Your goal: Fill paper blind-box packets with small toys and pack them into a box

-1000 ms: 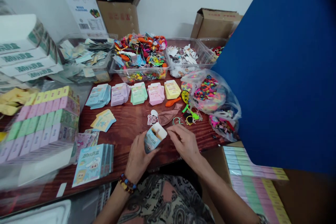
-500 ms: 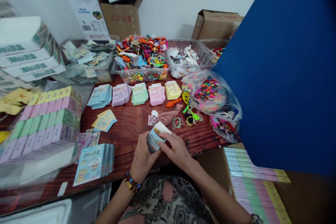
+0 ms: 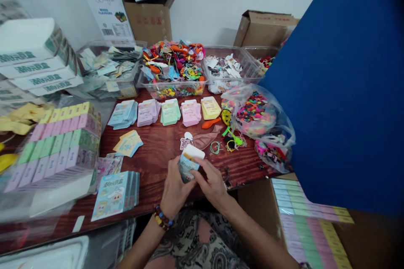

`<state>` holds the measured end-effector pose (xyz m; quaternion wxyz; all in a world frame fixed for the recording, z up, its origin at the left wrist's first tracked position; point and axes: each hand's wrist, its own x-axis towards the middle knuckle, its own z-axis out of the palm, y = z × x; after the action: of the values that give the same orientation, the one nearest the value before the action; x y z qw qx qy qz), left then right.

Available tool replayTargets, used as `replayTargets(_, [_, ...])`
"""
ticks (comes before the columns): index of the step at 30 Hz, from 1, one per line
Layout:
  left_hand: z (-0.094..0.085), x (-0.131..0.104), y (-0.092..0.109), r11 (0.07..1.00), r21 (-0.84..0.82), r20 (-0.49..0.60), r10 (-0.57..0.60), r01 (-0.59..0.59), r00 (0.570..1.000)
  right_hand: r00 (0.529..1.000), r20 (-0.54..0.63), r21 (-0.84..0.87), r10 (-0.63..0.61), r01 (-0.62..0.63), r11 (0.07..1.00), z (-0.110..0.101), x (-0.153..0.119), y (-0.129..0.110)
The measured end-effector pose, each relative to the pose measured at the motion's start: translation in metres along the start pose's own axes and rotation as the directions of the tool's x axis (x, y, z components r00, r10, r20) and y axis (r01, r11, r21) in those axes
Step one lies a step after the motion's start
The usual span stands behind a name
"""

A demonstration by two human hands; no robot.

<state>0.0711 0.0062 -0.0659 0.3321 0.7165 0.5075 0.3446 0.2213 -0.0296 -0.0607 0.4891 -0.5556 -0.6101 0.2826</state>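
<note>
A small light-blue printed box [image 3: 187,167] with a raised white flap is held between both hands near the table's front edge. My left hand [image 3: 174,185] grips its left side and bottom. The fingers of my right hand [image 3: 212,180] close on its right side, by the opening, where something yellowish shows. Just beyond the box lie a white and pink sticker [image 3: 187,139], a brownish-pink balloon [image 3: 206,138] and a green loop [image 3: 216,147]. Flat boxes stand in piles farther back: blue [image 3: 123,114], purple [image 3: 147,112], green [image 3: 170,112], pink [image 3: 191,112] and yellow [image 3: 210,108].
Clear bins of colourful trinkets [image 3: 173,65] and paper pieces [image 3: 116,67] line the back. Plastic bags [image 3: 259,111] sit at the right beside a large blue panel [image 3: 341,92]. Wrapped boxes [image 3: 59,147] and blue packs [image 3: 110,195] are on the left.
The view has shifted slightly, so the table's contents appear a little farther right. The yellowish piece at the box's opening shows more widely. Both hands keep hold of the box.
</note>
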Motion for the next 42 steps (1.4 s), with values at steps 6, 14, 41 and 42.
replayTargets(6, [-0.021,-0.003,0.004,0.955,-0.279,0.168,-0.057,0.103,0.984,0.998,0.057,0.114,0.036,-0.042,0.993,-0.013,0.017,-0.002])
replayTargets(14, [-0.04,0.002,0.009,0.715,-0.59,0.356,-0.188,0.376,0.916,0.959,0.257,0.226,0.12,-0.18,0.957,-0.023,0.024,-0.003])
replayTargets(41, [-0.047,-0.004,0.017,0.704,-0.571,0.383,-0.225,0.421,0.896,0.84,0.521,0.191,0.153,-0.289,0.938,-0.034,0.06,-0.013])
replayTargets(42, [-0.047,-0.003,0.017,0.706,-0.568,0.387,-0.225,0.423,0.894,0.83,0.536,0.183,0.155,-0.293,0.938,-0.034,0.059,-0.013])
